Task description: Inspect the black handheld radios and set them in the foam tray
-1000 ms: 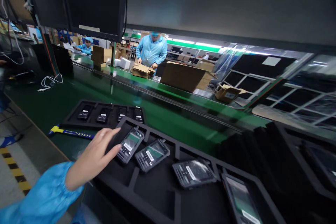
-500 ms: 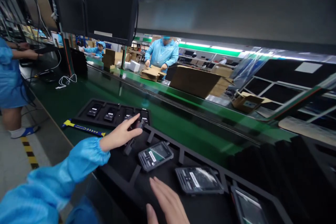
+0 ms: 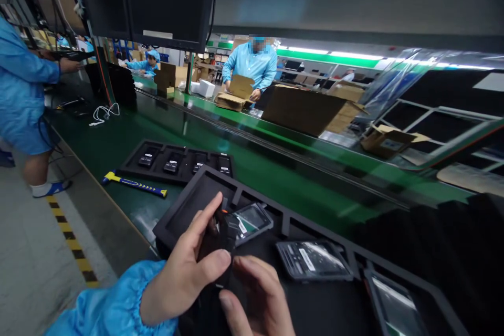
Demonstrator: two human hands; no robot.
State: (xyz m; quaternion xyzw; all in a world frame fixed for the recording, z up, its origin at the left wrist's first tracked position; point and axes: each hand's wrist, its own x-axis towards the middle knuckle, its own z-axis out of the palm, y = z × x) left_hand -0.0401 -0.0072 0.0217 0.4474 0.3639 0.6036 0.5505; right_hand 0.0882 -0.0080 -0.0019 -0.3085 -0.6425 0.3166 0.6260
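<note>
My left hand [image 3: 185, 273] grips a black handheld device [image 3: 221, 239], lifted edge-on above a black foam tray [image 3: 185, 205]. My right hand [image 3: 255, 299] touches the device's lower end from below right. In the tray lie more devices in clear wrap: one [image 3: 252, 219] just behind the held one, another [image 3: 311, 260] to the right, and a third [image 3: 394, 299] at the far right. The tray's leftmost slot is bare.
A second black tray [image 3: 129, 163] with several small devices lies farther left on the green belt [image 3: 275, 184]. A yellow and blue tool [image 3: 132, 184] lies at the belt's near edge. Cardboard boxes [image 3: 303, 110] stand across the belt. People in blue coats work at left and opposite.
My left hand has lifted the leftmost device out of its slot and drawn it toward me. My right hand has come up to meet it. The view has shifted slightly left.
</note>
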